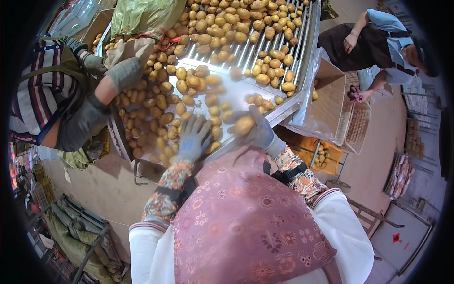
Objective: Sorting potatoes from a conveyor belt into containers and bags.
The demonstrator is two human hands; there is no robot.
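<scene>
My left hand (193,137), in a grey and blue work glove, rests with its fingers apart on potatoes at the near edge of a metal sorting table (227,83). In my gloved right hand (258,128) is a potato (244,125), held above the table's near rim. Many loose potatoes (161,101) lie on the left half of the table. A small group of potatoes (260,102) sits just beyond my right hand. Farther up, more potatoes (227,19) cover the metal rollers (244,53).
At the left, a co-worker's gloved hands (125,74) are by a green mesh sack (145,17). Another person (376,46) stands at the upper right beside a plastic-lined cardboard box (315,103) and a plastic crate (356,124). An orange container (324,156) with potatoes stands below the table's right side.
</scene>
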